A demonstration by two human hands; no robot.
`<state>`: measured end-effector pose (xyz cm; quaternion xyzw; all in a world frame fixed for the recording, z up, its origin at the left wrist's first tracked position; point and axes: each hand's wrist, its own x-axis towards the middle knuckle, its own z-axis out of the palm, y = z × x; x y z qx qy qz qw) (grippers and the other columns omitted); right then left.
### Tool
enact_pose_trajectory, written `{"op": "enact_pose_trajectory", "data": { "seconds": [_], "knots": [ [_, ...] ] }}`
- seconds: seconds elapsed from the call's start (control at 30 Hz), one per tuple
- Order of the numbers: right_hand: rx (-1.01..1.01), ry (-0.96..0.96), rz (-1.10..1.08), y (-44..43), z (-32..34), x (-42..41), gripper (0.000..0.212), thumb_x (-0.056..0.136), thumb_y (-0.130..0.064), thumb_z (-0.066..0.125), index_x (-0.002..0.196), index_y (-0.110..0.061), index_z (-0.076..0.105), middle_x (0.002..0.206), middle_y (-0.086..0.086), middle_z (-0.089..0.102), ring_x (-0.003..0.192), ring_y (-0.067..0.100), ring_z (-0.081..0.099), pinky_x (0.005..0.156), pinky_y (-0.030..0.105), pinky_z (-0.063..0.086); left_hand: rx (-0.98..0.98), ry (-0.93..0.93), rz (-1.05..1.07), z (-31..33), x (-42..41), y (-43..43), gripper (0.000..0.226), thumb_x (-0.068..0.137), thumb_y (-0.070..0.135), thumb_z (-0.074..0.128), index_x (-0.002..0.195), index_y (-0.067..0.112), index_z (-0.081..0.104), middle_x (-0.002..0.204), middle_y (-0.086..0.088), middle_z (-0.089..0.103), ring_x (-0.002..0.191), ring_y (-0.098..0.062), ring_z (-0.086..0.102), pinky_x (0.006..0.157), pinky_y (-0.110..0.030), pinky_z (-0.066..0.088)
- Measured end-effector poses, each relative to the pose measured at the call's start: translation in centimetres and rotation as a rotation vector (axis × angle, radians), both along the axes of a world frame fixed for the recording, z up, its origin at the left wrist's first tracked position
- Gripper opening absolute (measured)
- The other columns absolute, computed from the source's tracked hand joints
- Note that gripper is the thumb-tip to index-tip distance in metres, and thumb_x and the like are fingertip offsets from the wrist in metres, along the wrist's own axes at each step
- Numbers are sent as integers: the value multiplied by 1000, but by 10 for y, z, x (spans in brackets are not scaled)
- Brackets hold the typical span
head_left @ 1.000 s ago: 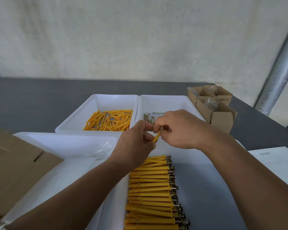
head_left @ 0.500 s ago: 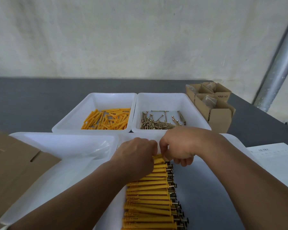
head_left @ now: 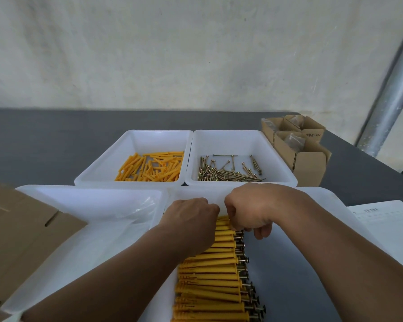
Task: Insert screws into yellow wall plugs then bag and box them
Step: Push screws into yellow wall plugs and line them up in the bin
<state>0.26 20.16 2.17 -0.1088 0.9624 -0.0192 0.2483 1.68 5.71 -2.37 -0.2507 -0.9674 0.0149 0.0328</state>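
Nearest, on the wearer's side of the grip: row of assembled plugs (head_left: 209,273), ribbed yellow plastic laid side by side, dark screw heads jutting out on the right. At its far end, right hand (head_left: 249,210) knuckles-up, curled fingers (head_left: 233,225) pinching the farthest plug (head_left: 222,220). Left hand (head_left: 191,217) just beside it over the row, fingers hidden, so cannot tell whether gripping. Left of the grip, white tray (head_left: 56,194) with crinkled clear bags (head_left: 140,208), then flat brown cardboard (head_left: 21,228) overlapping its rim. Right of the grip, printed paper sheet (head_left: 386,219). Just beyond the knuckles, two smooth white tubs, rims touching: left bin (head_left: 130,135) with loose plugs (head_left: 149,168), right bin (head_left: 277,147) with brassy screws (head_left: 226,173). Further right, small open cardboard boxes (head_left: 310,163) near the table's corner. Past those, matte grey table (head_left: 56,140), rough pale wall (head_left: 196,54), slanting metal pole (head_left: 391,94).
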Motion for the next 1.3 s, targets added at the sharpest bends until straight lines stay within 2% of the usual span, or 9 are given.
{"op": "enact_pose_trajectory", "data": {
  "seconds": [0.33,0.6,0.73,0.87,0.93,1.03,1.17,1.23,1.3],
  "knots": [
    [2,13,17,-2,-2,0,20,96,-13,55,114,-8,63,94,14,73,74,25,74,67,31,62,-13,10,-17,-1,0,-1,31,90,19,47,120,22,56,82,6,41,74,-13,47,64,-27,37],
    [36,125,63,-3,6,4,18,95,-15,52,106,-13,66,74,7,65,67,24,73,65,33,62,-4,13,-19,-3,-2,-1,29,88,20,48,116,21,57,77,8,36,68,-11,43,61,-27,35],
    [-6,357,114,-3,12,4,20,96,-25,53,85,-15,66,78,3,66,68,17,68,66,31,57,0,6,-7,-2,-1,-1,27,90,20,45,115,19,56,78,6,37,66,-10,41,63,-28,35],
    [-265,710,36,-2,10,-4,21,95,-26,49,82,-20,64,81,-4,65,75,15,60,69,36,54,19,-1,-17,-1,2,-3,21,91,18,43,108,18,56,78,6,38,64,-9,40,59,-26,32],
    [-350,787,-7,1,5,-10,20,96,-26,50,83,-21,65,83,-6,67,78,13,60,70,36,54,31,4,-20,0,2,-3,21,91,18,43,108,18,56,78,6,38,64,-9,39,57,-26,30],
    [-362,791,-37,7,-10,-24,24,98,-32,49,84,-20,65,84,-5,63,79,14,57,65,31,48,67,17,-9,1,3,-3,25,91,18,43,112,20,55,80,7,38,66,-10,41,59,-27,31],
    [-344,682,-88,11,-28,-40,39,102,-41,37,68,-23,46,69,-4,51,62,11,46,54,28,27,149,1,38,3,2,-1,29,89,16,48,117,20,57,98,2,52,78,-15,52,67,-28,39],
    [-285,605,-122,10,-32,-46,43,102,-49,29,73,-24,48,79,-3,57,68,10,48,57,28,29,183,-11,56,5,2,0,31,89,15,50,118,19,58,105,0,55,87,-18,56,71,-29,44],
    [-200,532,-147,6,-32,-51,51,100,-56,19,93,-25,58,102,1,63,87,17,56,67,31,34,214,-15,65,6,2,0,32,88,13,51,118,19,59,105,0,56,90,-19,57,74,-31,48]
  ]
}}
